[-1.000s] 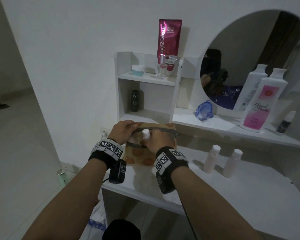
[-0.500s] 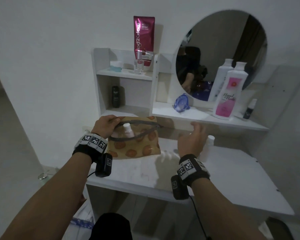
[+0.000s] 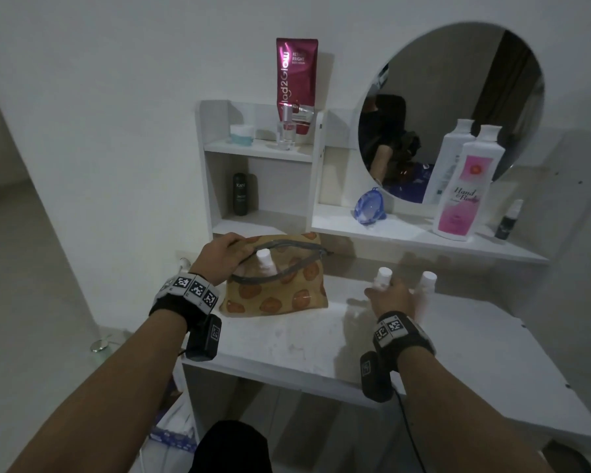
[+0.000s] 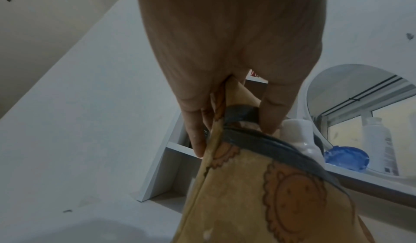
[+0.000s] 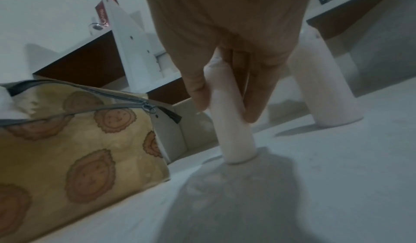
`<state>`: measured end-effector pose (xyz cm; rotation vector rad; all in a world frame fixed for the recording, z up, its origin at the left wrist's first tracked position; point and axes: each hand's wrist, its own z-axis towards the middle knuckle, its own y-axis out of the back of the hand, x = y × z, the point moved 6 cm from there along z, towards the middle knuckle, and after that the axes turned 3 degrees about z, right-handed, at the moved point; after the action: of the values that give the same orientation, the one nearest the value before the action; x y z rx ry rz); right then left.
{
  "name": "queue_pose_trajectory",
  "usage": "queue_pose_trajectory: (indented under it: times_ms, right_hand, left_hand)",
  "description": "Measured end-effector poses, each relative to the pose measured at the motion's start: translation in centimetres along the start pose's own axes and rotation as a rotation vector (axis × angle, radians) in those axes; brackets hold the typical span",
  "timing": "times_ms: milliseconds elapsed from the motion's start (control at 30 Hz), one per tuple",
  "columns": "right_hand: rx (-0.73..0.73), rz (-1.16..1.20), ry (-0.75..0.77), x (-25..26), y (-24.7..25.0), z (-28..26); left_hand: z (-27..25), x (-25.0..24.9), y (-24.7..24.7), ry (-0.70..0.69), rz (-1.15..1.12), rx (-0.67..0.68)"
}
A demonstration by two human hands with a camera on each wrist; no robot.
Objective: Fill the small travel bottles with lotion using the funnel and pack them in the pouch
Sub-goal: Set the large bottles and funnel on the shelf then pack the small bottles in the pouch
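A tan pouch (image 3: pixel 276 291) printed with cookie faces stands on the white dresser top (image 3: pixel 458 343), its grey zipper open. One small white travel bottle (image 3: pixel 265 260) stands inside it, cap up. My left hand (image 3: pixel 220 256) pinches the pouch's left rim (image 4: pixel 227 108) between thumb and fingers. My right hand (image 3: pixel 391 297) grips a second travel bottle (image 5: pixel 231 126), which stands upright on the top, thumb on one side and fingers on the other. A third bottle (image 3: pixel 426 281) stands just to its right. The blue funnel (image 3: pixel 370 209) lies on the shelf under the mirror.
A big pink-labelled lotion bottle (image 3: pixel 466 189) and a small dark spray bottle (image 3: pixel 507 220) stand on the right shelf (image 3: pixel 406 233). A round mirror (image 3: pixel 458 97) hangs behind. The cubby holds a black bottle (image 3: pixel 241 199), a jar (image 3: pixel 242 134) and a magenta tube (image 3: pixel 296 83).
My right hand left the pouch after setting a bottle inside, swept right across the top and took hold of the nearer standing bottle. My left hand kept its hold on the pouch rim.
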<state>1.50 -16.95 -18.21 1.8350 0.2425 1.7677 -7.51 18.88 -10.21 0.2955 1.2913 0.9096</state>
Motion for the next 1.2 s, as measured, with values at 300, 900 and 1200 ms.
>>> queue_pose_trajectory:
  times_ms: [300, 900, 1200]
  right_hand:
    - [0.097, 0.142, 0.130, 4.3, -1.7, -0.9]
    - [0.302, -0.425, 0.496, 15.7, -10.1, -7.0]
    - [0.431, -0.722, 0.322, 14.5, -11.0, -4.8]
  left_hand:
    - [-0.1, -0.4, 0.0, -0.056, 0.062, 0.038]
    - [-0.9, -0.2, -0.5, -0.102, 0.336, -0.093]
    - [-1.1, 0.8, -2.3, -0.047, 0.350, -0.165]
